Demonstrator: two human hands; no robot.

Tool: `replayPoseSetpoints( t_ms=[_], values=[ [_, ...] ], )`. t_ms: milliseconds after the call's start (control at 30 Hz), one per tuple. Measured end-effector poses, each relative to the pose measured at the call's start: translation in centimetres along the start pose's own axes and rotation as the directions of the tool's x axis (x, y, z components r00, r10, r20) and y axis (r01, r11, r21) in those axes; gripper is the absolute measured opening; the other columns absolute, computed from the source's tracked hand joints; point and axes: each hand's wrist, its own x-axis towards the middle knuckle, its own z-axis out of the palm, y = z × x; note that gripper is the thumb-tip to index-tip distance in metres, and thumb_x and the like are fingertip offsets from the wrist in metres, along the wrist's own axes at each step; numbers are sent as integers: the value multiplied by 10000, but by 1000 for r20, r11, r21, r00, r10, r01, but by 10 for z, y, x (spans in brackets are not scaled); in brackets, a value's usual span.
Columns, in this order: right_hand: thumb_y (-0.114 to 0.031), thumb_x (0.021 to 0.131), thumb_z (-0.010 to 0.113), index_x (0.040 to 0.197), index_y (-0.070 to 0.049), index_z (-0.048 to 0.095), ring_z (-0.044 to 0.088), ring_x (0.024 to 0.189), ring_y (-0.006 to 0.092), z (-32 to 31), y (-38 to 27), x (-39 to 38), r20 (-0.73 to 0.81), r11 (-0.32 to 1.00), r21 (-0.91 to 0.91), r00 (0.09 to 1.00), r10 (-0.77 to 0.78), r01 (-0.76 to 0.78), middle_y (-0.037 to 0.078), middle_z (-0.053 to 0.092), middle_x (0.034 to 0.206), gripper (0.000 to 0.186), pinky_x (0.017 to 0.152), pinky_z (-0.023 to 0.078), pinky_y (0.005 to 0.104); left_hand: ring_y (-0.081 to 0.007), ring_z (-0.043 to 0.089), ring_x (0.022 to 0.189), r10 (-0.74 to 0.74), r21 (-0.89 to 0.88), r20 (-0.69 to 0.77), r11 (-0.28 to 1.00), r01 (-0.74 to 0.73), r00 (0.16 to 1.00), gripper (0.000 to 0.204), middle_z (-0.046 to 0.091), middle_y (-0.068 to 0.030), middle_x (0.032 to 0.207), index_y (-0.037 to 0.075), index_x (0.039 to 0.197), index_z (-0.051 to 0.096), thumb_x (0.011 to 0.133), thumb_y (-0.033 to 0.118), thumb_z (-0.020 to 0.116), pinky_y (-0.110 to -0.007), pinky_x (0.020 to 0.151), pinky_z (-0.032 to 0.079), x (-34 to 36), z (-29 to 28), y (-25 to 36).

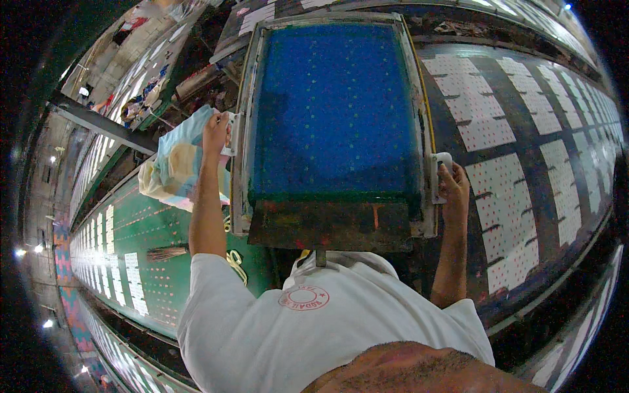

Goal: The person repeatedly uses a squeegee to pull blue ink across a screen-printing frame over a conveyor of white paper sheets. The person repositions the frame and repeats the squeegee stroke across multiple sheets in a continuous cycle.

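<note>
A screen-printing frame with blue mesh is in front of me, between my hands. My left hand is closed at a white bracket handle on the frame's left side. Right by that hand hangs a bundled light blue and cream cloth; whether the fingers also hold it, I cannot tell. On the other side, my right hand wraps round a matching white handle. A dark, stained board spans the frame's near end, close to my white shirt.
Long dark tables on the right carry rows of white printed pieces with small red dots. A green table on the left bears more white pieces and a bundle of thin sticks. A grey beam crosses at upper left.
</note>
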Motion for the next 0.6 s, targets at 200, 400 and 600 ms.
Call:
replayPoseSetpoints(
  t_ms=[200, 400, 600],
  values=[
    [-273, 974, 706, 1252, -6, 607, 651, 927, 130, 37, -17, 69, 26, 1000, 6, 999, -22, 22, 71, 680, 1085, 398, 767, 534, 285, -75, 463, 501, -204, -53, 57, 977, 207, 977, 367, 517, 21, 686, 80, 1009, 560, 1007, 440, 630, -259, 412, 361, 49, 9, -3],
    [-260, 969, 710, 1246, -2, 608, 605, 798, 97, 88, -5, 127, -33, 997, 42, 998, -56, 58, 47, 661, 1034, 392, 667, 471, 245, -70, 435, 501, -231, -123, 46, 964, 235, 972, 377, 519, 21, 691, 103, 982, 565, 1009, 476, 612, -253, 413, 321, 137, 37, -13],
    [-278, 966, 708, 1244, -18, 604, 651, 869, 147, 131, -6, 193, -125, 993, -96, 989, -83, 71, 70, 662, 1076, 394, 728, 527, 270, -76, 422, 507, -222, -258, 83, 937, 236, 972, 340, 545, 8, 724, 95, 1004, 633, 996, 436, 636, -259, 433, 305, 270, 98, -35]
  ],
)
